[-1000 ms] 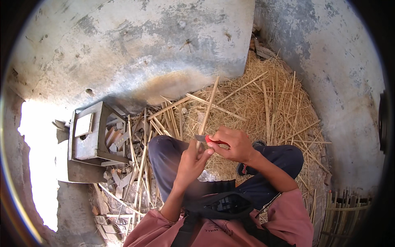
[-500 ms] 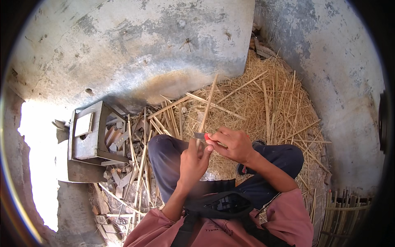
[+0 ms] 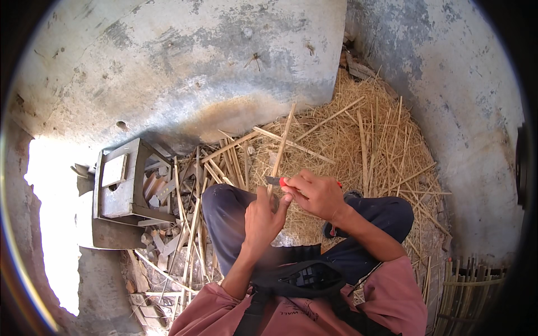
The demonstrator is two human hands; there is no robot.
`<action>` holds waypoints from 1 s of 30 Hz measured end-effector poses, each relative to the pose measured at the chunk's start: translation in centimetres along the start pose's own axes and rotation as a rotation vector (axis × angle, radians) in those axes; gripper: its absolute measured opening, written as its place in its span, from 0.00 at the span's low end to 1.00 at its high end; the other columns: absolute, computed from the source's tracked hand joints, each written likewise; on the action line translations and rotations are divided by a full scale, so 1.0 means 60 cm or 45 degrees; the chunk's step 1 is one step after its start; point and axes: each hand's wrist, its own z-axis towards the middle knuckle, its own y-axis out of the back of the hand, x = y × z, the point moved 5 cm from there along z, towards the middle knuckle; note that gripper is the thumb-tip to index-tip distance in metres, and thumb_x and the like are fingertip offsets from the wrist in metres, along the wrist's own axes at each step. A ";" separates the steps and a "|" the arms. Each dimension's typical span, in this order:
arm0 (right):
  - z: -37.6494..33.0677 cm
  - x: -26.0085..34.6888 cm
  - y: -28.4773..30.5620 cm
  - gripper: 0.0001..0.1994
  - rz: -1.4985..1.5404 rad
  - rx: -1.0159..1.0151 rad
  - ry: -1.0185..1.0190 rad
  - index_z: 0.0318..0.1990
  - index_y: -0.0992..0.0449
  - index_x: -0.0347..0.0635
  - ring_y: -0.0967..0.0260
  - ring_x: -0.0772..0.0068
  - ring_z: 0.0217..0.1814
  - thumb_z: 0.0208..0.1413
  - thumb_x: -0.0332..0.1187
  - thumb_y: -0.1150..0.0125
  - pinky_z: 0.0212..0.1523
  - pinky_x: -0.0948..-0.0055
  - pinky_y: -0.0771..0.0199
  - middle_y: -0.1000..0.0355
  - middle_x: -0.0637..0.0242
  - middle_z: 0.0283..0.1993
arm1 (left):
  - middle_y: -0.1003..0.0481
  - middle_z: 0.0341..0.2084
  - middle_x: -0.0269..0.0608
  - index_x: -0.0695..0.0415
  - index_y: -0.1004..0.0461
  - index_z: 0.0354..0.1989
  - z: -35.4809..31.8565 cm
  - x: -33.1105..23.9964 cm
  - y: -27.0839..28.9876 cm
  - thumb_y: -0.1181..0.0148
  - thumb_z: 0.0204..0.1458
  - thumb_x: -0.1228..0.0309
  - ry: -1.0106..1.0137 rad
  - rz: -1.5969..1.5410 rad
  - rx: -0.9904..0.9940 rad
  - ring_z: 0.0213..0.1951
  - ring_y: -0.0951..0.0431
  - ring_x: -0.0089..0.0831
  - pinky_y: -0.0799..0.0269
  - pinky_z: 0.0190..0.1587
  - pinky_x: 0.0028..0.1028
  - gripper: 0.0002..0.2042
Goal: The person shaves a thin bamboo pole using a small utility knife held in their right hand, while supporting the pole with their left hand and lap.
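A long pale strip of split wood, perhaps bamboo [image 3: 284, 137], points away from me, its near end gripped in my left hand [image 3: 264, 215]. My right hand [image 3: 318, 194] is closed around a red-handled knife [image 3: 283, 182]. The knife's short dark blade lies across the strip just beyond my left fingers. Both hands are close together above my crossed legs, the right thumb near the left thumb. Most of the knife handle is hidden inside my right fingers; a bit of red shows at its far end.
Straw-like shavings [image 3: 336, 134] and loose strips cover the floor ahead and to the right. On the left stands a weathered wooden box frame [image 3: 120, 179] beside rubble and more strips [image 3: 193, 224]. A slatted bundle [image 3: 471, 291] leans at the lower right. Worn walls [image 3: 224, 61] enclose the corner.
The knife and my right hand have shifted slightly away from me and to the right along the strip, showing more blade. My left hand keeps its grip, nearly in place.
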 end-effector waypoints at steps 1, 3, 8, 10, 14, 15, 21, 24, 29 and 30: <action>0.007 -0.010 0.001 0.11 0.147 0.008 -0.054 0.49 0.18 0.49 0.21 0.62 0.30 0.63 0.40 0.29 0.30 0.61 0.23 0.23 0.65 0.34 | 0.27 0.17 0.50 0.62 0.36 0.38 0.000 0.000 -0.001 0.33 0.65 0.52 -0.023 -0.025 0.002 0.20 0.23 0.54 0.31 0.24 0.47 0.24; 0.018 -0.023 0.003 0.13 0.289 0.121 -0.203 0.49 0.19 0.47 0.20 0.57 0.33 0.62 0.40 0.29 0.35 0.56 0.21 0.21 0.61 0.35 | 0.26 0.18 0.51 0.61 0.37 0.38 0.000 0.001 -0.002 0.34 0.66 0.52 -0.066 -0.075 0.005 0.21 0.23 0.54 0.31 0.25 0.48 0.24; 0.009 -0.053 -0.015 0.16 0.009 0.449 -0.312 0.50 0.23 0.43 0.19 0.45 0.39 0.58 0.39 0.31 0.39 0.50 0.21 0.19 0.54 0.37 | 0.25 0.22 0.58 0.64 0.39 0.42 0.004 -0.005 -0.003 0.42 0.69 0.62 -0.002 -0.115 0.229 0.28 0.21 0.62 0.30 0.31 0.53 0.17; 0.003 -0.071 -0.035 0.14 -0.098 0.479 -0.412 0.49 0.23 0.43 0.19 0.42 0.40 0.57 0.35 0.33 0.40 0.49 0.21 0.19 0.53 0.38 | 0.25 0.24 0.62 0.65 0.41 0.44 0.005 -0.001 -0.006 0.44 0.70 0.66 -0.033 -0.116 0.286 0.31 0.21 0.65 0.30 0.33 0.56 0.14; 0.017 -0.078 -0.062 0.11 -0.218 0.321 -0.387 0.47 0.22 0.40 0.20 0.41 0.40 0.58 0.31 0.39 0.40 0.47 0.22 0.19 0.52 0.37 | 0.24 0.27 0.69 0.66 0.42 0.45 0.012 0.036 -0.012 0.48 0.69 0.69 -0.183 -0.051 0.251 0.35 0.22 0.71 0.29 0.37 0.62 0.13; 0.020 -0.083 -0.070 0.10 -0.212 0.271 -0.319 0.44 0.22 0.39 0.20 0.41 0.38 0.56 0.30 0.39 0.39 0.46 0.22 0.19 0.50 0.36 | 0.24 0.27 0.70 0.66 0.42 0.45 0.014 0.034 -0.011 0.49 0.70 0.69 -0.277 -0.009 0.190 0.35 0.22 0.71 0.29 0.37 0.62 0.12; 0.041 -0.132 -0.128 0.07 -0.244 0.302 -0.280 0.32 0.20 0.34 0.20 0.39 0.34 0.51 0.29 0.39 0.38 0.44 0.22 0.22 0.44 0.29 | 0.24 0.25 0.73 0.71 0.39 0.44 0.054 0.054 -0.041 0.50 0.71 0.70 0.072 0.198 0.101 0.33 0.22 0.73 0.30 0.36 0.64 0.13; 0.041 -0.184 -0.160 0.07 -0.296 0.324 -0.424 0.28 0.20 0.33 0.20 0.38 0.34 0.50 0.30 0.37 0.38 0.43 0.22 0.22 0.42 0.29 | 0.24 0.26 0.75 0.73 0.36 0.44 0.088 0.093 -0.092 0.50 0.71 0.69 0.013 0.142 0.121 0.34 0.21 0.74 0.28 0.37 0.64 0.14; 0.022 -0.257 -0.207 0.09 -0.331 0.386 -0.576 0.29 0.18 0.32 0.19 0.37 0.36 0.50 0.32 0.36 0.39 0.43 0.19 0.21 0.40 0.31 | 0.22 0.28 0.75 0.74 0.33 0.42 0.123 0.144 -0.146 0.48 0.68 0.71 -0.158 0.288 0.141 0.34 0.19 0.72 0.24 0.38 0.62 0.13; 0.020 -0.264 -0.213 0.10 -0.344 0.375 -0.586 0.30 0.18 0.32 0.18 0.37 0.37 0.51 0.32 0.36 0.39 0.44 0.19 0.21 0.40 0.31 | 0.22 0.28 0.74 0.74 0.33 0.41 0.130 0.149 -0.154 0.48 0.68 0.71 -0.123 0.305 0.138 0.35 0.19 0.71 0.24 0.39 0.61 0.13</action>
